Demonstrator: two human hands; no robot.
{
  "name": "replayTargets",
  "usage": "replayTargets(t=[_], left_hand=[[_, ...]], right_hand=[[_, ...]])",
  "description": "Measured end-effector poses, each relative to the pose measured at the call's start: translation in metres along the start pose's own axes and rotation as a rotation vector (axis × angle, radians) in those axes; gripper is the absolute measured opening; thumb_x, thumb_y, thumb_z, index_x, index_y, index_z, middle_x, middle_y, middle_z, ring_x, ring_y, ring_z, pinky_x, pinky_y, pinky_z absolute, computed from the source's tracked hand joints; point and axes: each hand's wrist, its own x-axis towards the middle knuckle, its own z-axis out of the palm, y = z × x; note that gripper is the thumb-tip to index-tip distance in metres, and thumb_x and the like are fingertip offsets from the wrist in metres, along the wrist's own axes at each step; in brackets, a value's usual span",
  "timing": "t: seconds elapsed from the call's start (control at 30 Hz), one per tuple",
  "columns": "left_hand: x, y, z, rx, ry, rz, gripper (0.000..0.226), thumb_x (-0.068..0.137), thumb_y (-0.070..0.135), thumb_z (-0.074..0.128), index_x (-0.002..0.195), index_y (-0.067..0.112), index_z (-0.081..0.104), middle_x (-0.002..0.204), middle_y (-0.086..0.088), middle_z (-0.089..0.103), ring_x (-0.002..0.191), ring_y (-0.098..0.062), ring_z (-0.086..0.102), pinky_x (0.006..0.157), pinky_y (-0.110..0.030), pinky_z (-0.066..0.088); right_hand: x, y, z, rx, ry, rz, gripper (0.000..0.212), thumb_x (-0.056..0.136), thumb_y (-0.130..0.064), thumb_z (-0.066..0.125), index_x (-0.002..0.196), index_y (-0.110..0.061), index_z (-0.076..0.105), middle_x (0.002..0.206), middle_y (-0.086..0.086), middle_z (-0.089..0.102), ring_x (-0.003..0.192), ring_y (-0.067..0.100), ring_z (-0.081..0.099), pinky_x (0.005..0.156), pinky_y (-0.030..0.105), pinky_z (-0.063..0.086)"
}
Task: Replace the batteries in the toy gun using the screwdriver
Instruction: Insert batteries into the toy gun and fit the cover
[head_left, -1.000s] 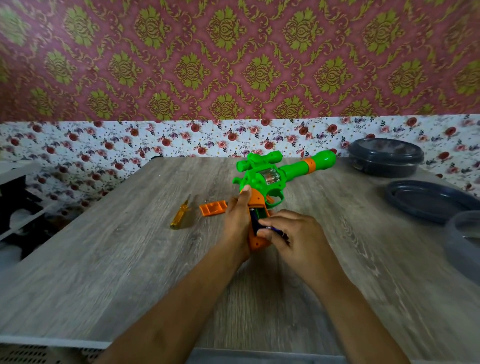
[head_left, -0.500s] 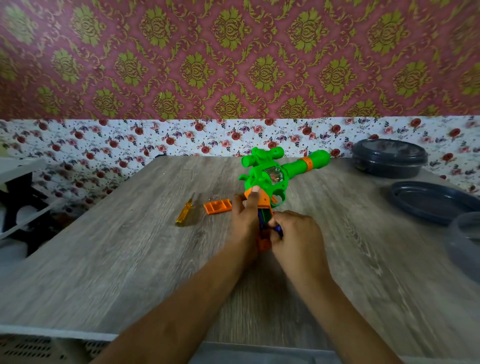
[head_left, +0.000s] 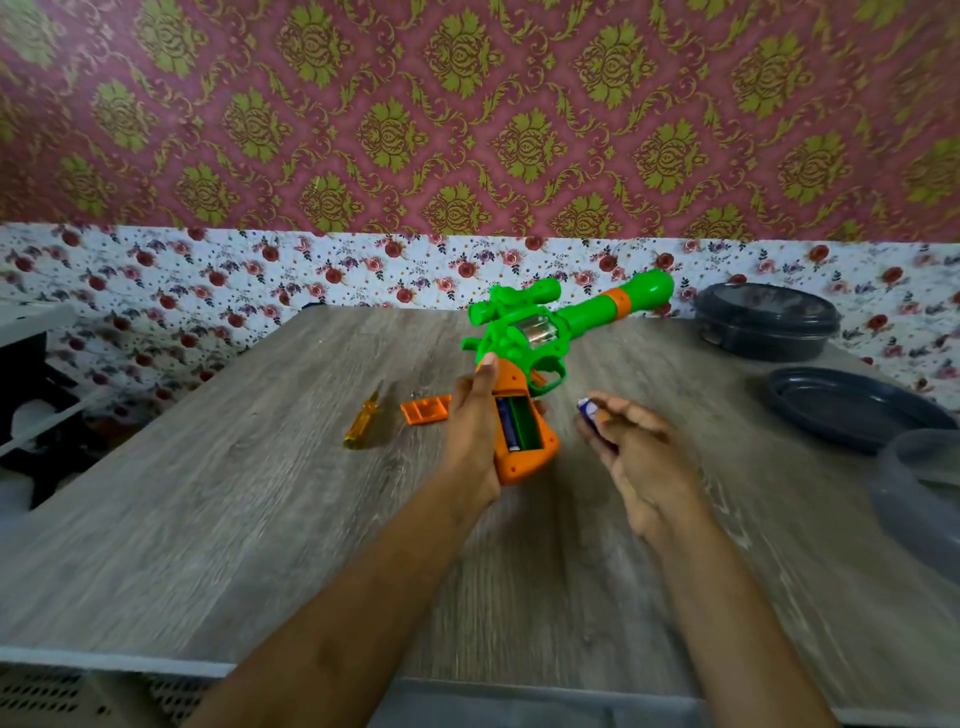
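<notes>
Fingers (head_left: 631, 415) of right hand (head_left: 644, 462) are pinching a battery (head_left: 588, 409) just right of the toy gun (head_left: 545, 338), its axis lying roughly parallel to the open bay (head_left: 524, 423); left hand (head_left: 470, 431) is gripping the gun's handle.

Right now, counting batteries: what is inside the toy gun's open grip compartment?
One blue battery; the green slot beside it looks empty. The left hand covers the grip's left side.

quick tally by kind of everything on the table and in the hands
toy gun: 1
battery: 2, one in the grip, one in the right hand
screwdriver: 1
orange cover: 1
dark containers or lids: 3
total: 8
</notes>
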Motion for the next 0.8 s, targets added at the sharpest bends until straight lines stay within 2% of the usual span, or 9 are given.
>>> replayTargets(t=[0.03,0.1,0.17,0.27,0.33,0.47,0.63,0.7,0.8], left_hand=[[0.0,0.001,0.0,0.003,0.006,-0.005,0.039,0.094,0.041,0.05,0.119,0.012,0.049,0.089,-0.014,0.065,0.05,-0.014,0.067,0.046,-0.025,0.055],[0.001,0.002,-0.002,0.011,0.02,-0.01,0.048,0.093,0.043,0.049,0.127,0.01,0.048,0.089,-0.014,0.066,0.052,-0.014,0.067,0.046,-0.025,0.055],[0.001,0.002,-0.003,-0.014,0.02,-0.019,0.05,0.093,0.043,0.05,0.13,0.01,0.047,0.089,-0.013,0.066,0.054,-0.014,0.068,0.048,-0.025,0.055],[-0.002,0.004,-0.004,-0.027,0.026,-0.036,0.048,0.094,0.042,0.049,0.129,0.01,0.047,0.086,-0.01,0.065,0.056,-0.015,0.066,0.047,-0.024,0.055],[-0.003,0.005,-0.004,-0.017,0.035,-0.039,0.046,0.094,0.042,0.049,0.128,0.011,0.047,0.084,-0.01,0.065,0.058,-0.016,0.065,0.046,-0.024,0.055],[-0.003,0.005,-0.004,-0.002,0.034,-0.046,0.045,0.094,0.043,0.049,0.127,0.013,0.047,0.083,-0.01,0.066,0.061,-0.017,0.065,0.048,-0.025,0.056],[-0.002,0.003,-0.003,0.022,0.012,-0.038,0.046,0.094,0.042,0.048,0.128,0.011,0.046,0.084,-0.01,0.066,0.061,-0.017,0.066,0.05,-0.025,0.056],[-0.001,0.002,-0.004,0.033,0.015,-0.038,0.046,0.094,0.042,0.049,0.128,0.011,0.047,0.084,-0.01,0.066,0.059,-0.016,0.067,0.049,-0.025,0.056],[0.0,0.0,-0.005,0.035,0.014,-0.046,0.047,0.093,0.042,0.05,0.128,0.011,0.048,0.086,-0.011,0.067,0.059,-0.016,0.068,0.051,-0.026,0.056]], right_hand=[[-0.001,-0.001,0.002,0.126,-0.021,0.09,0.024,0.09,0.013,0.036,0.104,0.006,0.055,0.085,0.007,0.058,0.081,0.014,0.057,0.084,0.027,0.051],[-0.003,-0.006,0.003,0.301,-0.053,0.186,0.021,0.088,0.015,0.037,0.09,0.006,0.055,0.083,0.012,0.06,0.076,0.018,0.065,0.068,0.017,0.056],[-0.003,-0.008,-0.002,0.389,-0.088,0.188,0.015,0.075,0.014,0.054,0.081,0.001,0.06,0.076,0.015,0.067,0.063,0.017,0.07,0.054,0.015,0.055],[-0.005,-0.01,-0.008,0.418,-0.146,0.132,0.028,0.038,-0.005,0.074,0.066,-0.003,0.07,0.071,0.012,0.072,0.063,0.018,0.071,0.05,0.015,0.053],[-0.004,-0.01,-0.008,0.376,-0.159,0.088,0.025,0.034,-0.011,0.074,0.059,-0.008,0.071,0.071,0.01,0.073,0.065,0.016,0.071,0.051,0.013,0.053],[-0.004,-0.008,-0.005,0.324,-0.178,0.045,0.021,0.036,-0.014,0.074,0.056,-0.011,0.072,0.069,0.007,0.073,0.065,0.015,0.071,0.053,0.013,0.052],[-0.003,-0.007,-0.005,0.475,-0.222,0.14,0.028,0.04,0.0,0.072,0.068,-0.001,0.071,0.074,0.014,0.073,0.067,0.018,0.072,0.053,0.015,0.054],[-0.004,-0.009,-0.004,0.506,-0.193,0.19,0.017,0.058,0.003,0.066,0.075,0.002,0.068,0.07,0.015,0.072,0.064,0.017,0.071,0.052,0.015,0.054],[-0.005,-0.008,-0.005,0.408,-0.095,0.229,0.01,0.085,-0.011,0.057,0.086,-0.002,0.061,0.06,0.005,0.07,0.058,0.015,0.07,0.051,0.016,0.055]])
